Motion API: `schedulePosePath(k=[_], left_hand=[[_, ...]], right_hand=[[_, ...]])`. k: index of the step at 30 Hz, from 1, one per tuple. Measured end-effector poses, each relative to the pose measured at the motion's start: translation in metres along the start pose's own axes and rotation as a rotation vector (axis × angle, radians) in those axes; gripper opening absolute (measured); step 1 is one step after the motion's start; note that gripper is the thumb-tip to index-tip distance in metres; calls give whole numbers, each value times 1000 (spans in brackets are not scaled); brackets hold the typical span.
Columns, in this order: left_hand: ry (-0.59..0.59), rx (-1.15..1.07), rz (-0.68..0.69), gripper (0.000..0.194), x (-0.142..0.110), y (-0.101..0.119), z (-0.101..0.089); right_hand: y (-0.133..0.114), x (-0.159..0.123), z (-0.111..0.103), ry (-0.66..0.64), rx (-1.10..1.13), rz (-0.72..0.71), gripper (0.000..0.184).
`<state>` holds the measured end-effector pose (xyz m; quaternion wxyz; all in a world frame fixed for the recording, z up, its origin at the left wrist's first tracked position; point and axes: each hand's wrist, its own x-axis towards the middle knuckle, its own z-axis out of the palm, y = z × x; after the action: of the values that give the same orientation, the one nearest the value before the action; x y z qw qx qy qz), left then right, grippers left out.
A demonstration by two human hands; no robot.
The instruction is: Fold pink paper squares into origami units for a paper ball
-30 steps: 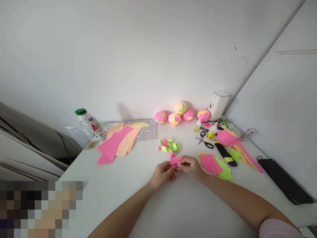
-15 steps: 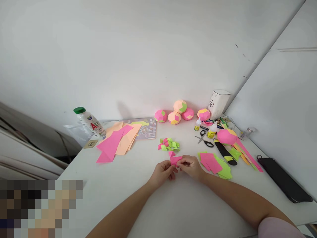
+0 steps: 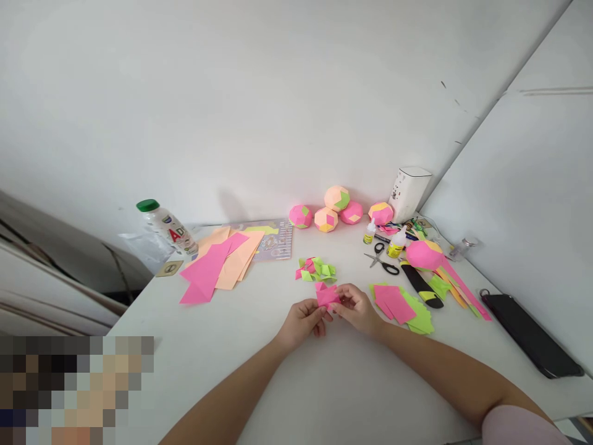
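Note:
Between both hands, just above the white table (image 3: 222, 346), is a small piece of pink paper (image 3: 328, 296) with a crease across it. My left hand (image 3: 306, 318) pinches its lower left side between thumb and fingers. At the right edge, my right hand (image 3: 356, 306) grips it with the thumb, the fingers curled behind. Right beyond the hands lies a small pile of folded green and pink paper pieces (image 3: 315, 270). Pink paper squares (image 3: 395, 303) rest over green sheets (image 3: 422, 318) beside my right hand.
Faceted paper balls (image 3: 326, 219) stand along the wall. At the right are scissors (image 3: 382, 259), glue bottles (image 3: 396, 243), a cutter knife (image 3: 421, 285) and a black case (image 3: 532, 334). Peach and pink sheets (image 3: 210, 269) and a white bottle (image 3: 169, 228) occupy the left.
The pink paper has opened out flatter and faces the camera more. My right fingers have lifted slightly and spread along its edge; my left hand stays nearly still.

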<state>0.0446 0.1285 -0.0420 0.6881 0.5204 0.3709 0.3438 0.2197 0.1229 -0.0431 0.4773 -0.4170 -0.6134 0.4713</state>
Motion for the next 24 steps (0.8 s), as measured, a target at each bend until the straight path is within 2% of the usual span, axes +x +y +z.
schedulePosePath(k=[3,7,10,24], left_hand=[[3,-35,7,29,1,0,-1],[4,-66,15,28,1,1,-2],[7,-68,24,28,0,0,-2],[7,-6,10,28,-1,0,1]], right_hand=[[3,2,-2,-28,93,82,42],[-2,4,-4,-150,87,142,26],[-7,3,-5,-206,81,147,26],[-4,3,-6,-163,90,211,28]])
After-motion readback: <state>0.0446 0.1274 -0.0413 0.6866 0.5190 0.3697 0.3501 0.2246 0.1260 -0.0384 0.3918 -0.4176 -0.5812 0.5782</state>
